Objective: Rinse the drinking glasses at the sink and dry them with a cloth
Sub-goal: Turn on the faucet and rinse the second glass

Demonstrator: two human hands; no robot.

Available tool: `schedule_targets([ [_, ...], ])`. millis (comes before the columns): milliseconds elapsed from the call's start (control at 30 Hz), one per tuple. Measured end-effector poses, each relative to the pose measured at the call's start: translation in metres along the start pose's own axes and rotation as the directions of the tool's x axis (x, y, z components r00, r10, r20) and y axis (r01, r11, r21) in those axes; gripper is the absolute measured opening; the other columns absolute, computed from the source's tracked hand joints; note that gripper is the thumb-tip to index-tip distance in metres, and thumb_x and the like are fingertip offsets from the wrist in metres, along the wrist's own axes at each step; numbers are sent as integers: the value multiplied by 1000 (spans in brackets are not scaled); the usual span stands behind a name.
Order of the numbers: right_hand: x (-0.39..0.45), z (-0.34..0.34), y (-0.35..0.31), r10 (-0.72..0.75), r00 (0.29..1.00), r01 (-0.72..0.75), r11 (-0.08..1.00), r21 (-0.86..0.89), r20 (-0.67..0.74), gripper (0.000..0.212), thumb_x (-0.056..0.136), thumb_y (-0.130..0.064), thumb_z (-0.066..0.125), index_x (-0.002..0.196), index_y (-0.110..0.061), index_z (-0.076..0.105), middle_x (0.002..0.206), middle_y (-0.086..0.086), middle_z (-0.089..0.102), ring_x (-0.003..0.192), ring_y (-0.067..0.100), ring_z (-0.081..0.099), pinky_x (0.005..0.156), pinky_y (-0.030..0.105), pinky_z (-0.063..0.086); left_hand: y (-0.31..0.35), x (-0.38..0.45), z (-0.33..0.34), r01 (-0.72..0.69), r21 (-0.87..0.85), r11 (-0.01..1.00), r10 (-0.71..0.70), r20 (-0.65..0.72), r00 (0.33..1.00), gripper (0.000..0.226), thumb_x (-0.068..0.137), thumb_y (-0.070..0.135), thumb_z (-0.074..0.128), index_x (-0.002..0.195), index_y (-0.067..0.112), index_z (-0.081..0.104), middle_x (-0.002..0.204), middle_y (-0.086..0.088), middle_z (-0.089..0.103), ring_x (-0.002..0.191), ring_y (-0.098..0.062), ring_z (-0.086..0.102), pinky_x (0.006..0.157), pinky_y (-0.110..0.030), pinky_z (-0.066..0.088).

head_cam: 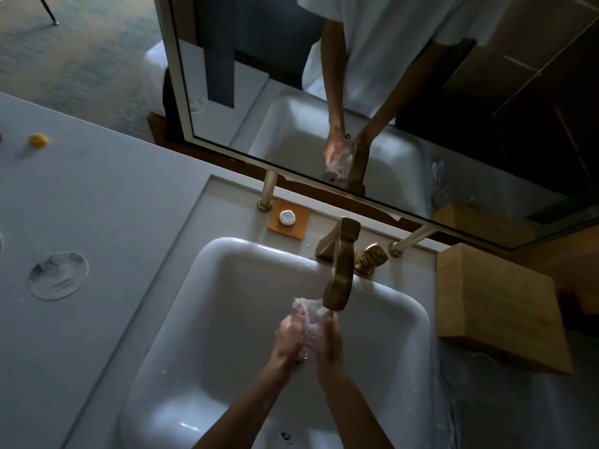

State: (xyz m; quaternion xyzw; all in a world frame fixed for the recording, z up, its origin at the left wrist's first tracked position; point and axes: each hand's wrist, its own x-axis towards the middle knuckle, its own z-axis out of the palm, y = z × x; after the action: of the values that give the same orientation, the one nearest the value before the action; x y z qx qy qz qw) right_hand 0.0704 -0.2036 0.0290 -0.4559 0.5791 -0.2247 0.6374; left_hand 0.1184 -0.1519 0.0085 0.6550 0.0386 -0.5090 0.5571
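**Glass under the running tap**

A clear drinking glass [306,322] is held over the white sink [227,286], right at the mouth of the brass faucet [340,270], with water splashing over its upper end. The left hand [287,340] wraps its fingers round the glass from the side away from the faucet, and the right hand [329,341] clasps it from the faucet side, so the glass sits gripped between both (its lower part is mostly hidden by the fingers).

Just behind the faucet stands its brass handle [371,257]. Beyond the faucet and off to the left hand's side, an orange square mat [299,228] lies on the sink's back ledge with a small white round item [287,217] on it. On the faucet's other side, close by, sits a wooden box [499,306].

Well away from the faucet, across the grey countertop [97,205], lies a round clear lid or coaster [58,275] (I cannot tell which), and farther still a small yellow object [38,140]. The mirror [389,92] rises behind the faucet, reflecting the hands, the glass and a white shirt.
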Motion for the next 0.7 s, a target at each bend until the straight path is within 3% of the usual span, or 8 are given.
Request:
schedule_targets([
  [100, 7, -6, 0, 143, 990, -138, 971, 198, -12, 52, 105, -23, 36, 74, -12, 76, 67, 2, 76, 59, 14, 72, 48, 25, 55, 4, 0, -3, -34, 43, 998, 35, -11, 999, 64, 81, 74, 41, 105, 25, 75, 105, -7, 77, 102, -28, 71, 96, -46, 56],
  [200, 12, -5, 3, 246, 969, -243, 929, 279, 25, 53, 107, -36, 28, 90, -8, 70, 80, 11, 75, 71, 25, 72, 61, 33, 58, 5, 4, -4, -35, 128, 991, 41, -51, 998, 57, 94, 70, 35, 111, 26, 67, 112, -10, 73, 108, -31, 67, 96, -39, 53],
  [333, 12, -1, 9, 191, 980, -200, 941, 273, 57, 43, 107, -24, 26, 96, -1, 60, 90, 17, 65, 77, 27, 63, 67, 36, 52, 2, 9, 0, -9, 152, 988, 17, -51, 999, 56, 103, 57, 28, 128, 20, 63, 129, -16, 67, 121, -33, 61, 105, -41, 48],
  [433, 3, 7, 15, 45, 999, -47, 996, 70, 28, 25, 105, -11, 36, 117, 6, 51, 106, 25, 62, 85, 30, 64, 68, 37, 55, 3, 14, -1, 15, 199, 980, 3, -90, 996, 60, 104, 55, 26, 135, 18, 62, 139, -16, 61, 130, -33, 55, 110, -40, 44],
  [500, -6, 11, 21, -61, 998, 60, 989, -135, 0, 26, 102, -6, 45, 125, 5, 47, 117, 27, 60, 100, 35, 64, 86, 47, 55, 3, 15, -3, 31, 235, 971, -8, -97, 995, 61, 102, 60, 27, 134, 22, 62, 139, -14, 61, 130, -34, 54, 110, -40, 42],
  [567, -15, 11, 24, -153, 988, 151, 928, -342, 22, 33, 100, -12, 50, 131, -1, 46, 121, 19, 62, 109, 32, 62, 99, 48, 48, 2, 12, -5, 12, 251, 968, 8, -77, 997, 57, 99, 66, 29, 115, 28, 68, 125, -10, 69, 121, -33, 60, 106, -40, 45],
  [633, -18, 8, 25, -163, 986, 158, 885, -438, 25, 34, 100, -20, 50, 132, -8, 48, 121, 12, 63, 110, 27, 62, 99, 43, 48, 1, 9, -6, -16, 260, 966, 32, -58, 998, 52, 97, 68, 32, 101, 32, 69, 111, -3, 73, 113, -28, 63, 97, -35, 48],
  [700, -16, 5, 20, -94, 994, 60, 881, -469, -50, 31, 101, -26, 47, 128, -10, 51, 119, 10, 64, 105, 24, 63, 91, 35, 50, 1, 6, -5, -29, 261, 965, 42, -46, 998, 55, 97, 68, 33, 111, 30, 70, 113, -2, 73, 113, -26, 64, 92, -32, 48],
])
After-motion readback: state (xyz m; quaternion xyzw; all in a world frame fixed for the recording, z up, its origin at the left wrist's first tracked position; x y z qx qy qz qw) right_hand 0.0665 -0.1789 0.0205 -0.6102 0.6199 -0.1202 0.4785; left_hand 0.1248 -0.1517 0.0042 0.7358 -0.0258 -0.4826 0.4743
